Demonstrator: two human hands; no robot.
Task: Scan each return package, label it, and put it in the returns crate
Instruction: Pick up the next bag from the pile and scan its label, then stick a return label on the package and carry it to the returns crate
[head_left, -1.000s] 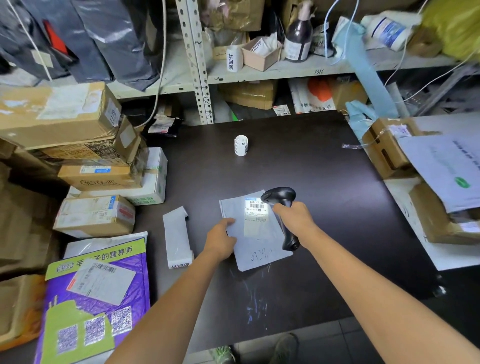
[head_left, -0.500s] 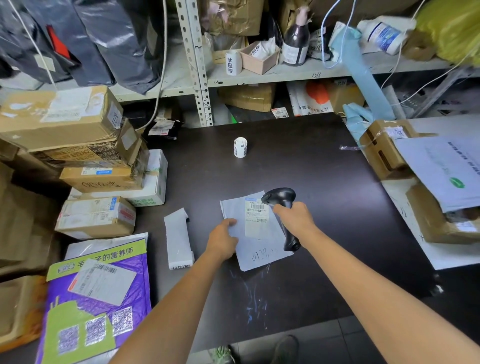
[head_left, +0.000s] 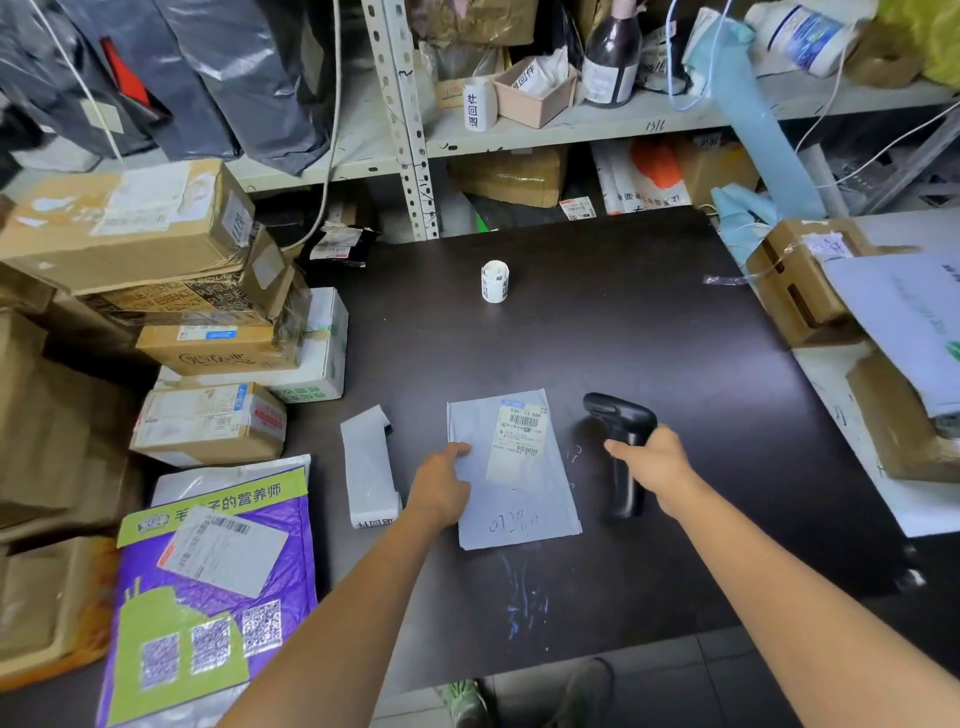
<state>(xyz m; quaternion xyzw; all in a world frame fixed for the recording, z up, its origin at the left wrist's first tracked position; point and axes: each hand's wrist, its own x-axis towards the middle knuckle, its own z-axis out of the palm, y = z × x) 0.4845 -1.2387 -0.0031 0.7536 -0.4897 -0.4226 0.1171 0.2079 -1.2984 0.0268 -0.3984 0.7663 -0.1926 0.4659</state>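
Pinning the flat grey plastic mailer (head_left: 519, 512) to the dark tabletop (head_left: 649, 322), the left hand (head_left: 441, 488) lies at the mailer's left edge with its fingers stretched out onto the plastic, pressing down, not pinching. The mailer sits just below the middle of the frame, face up, with its white shipping label (head_left: 519, 441) and a handwritten number near its lower edge both in plain sight.

The right hand (head_left: 652, 462) is curled round the handle of the black handheld barcode scanner (head_left: 615, 415). The scanner stands just to the right of the mailer, clear of it, with its head turned toward the upper left. No scan light shows on the shipping label, so it cannot be told whether this package's scan is done or not yet made.

No return sticker is visible on the mailer, so labelling looks to be ahead. The supplies are close: a small white roll of stickers (head_left: 494, 280) stands upright above the mailer, well apart from it, and a loose white strip of printed stickers (head_left: 369, 467) lies just left of the left hand.

No returns crate can be picked out. A purple-and-green padded mailer (head_left: 208, 597) at lower left and stacked cardboard boxes (head_left: 208, 431) at the left suggest more parcels await.
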